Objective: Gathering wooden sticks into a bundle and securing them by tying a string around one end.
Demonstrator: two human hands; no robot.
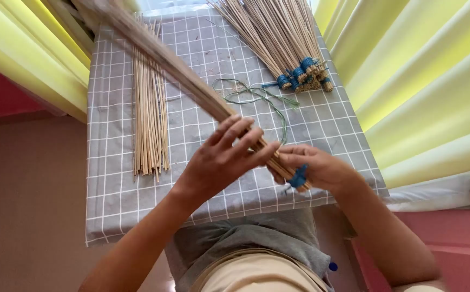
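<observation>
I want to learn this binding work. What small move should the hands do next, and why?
Probably finish the blue tie: the right hand grips the stick bundle at that end, the left hand wraps its shaft, and tied bundles lie apart.

Bright and even throughout — soft daylight, filtering through the yellow curtains [429,81] either side of the checked tablecloth [116,205]. Faint, diffuse shadows only, just under the loose sticks [149,124] on that cloth. No hard glare; slightly washed out at the cloth's far edge. Motion-blurred along the far end of the held stick bundle [191,81] — sharper near the hands. Stretched and bowed toward the corners, wide-angle fashion. Crisp across the cloth's grid lines.
</observation>
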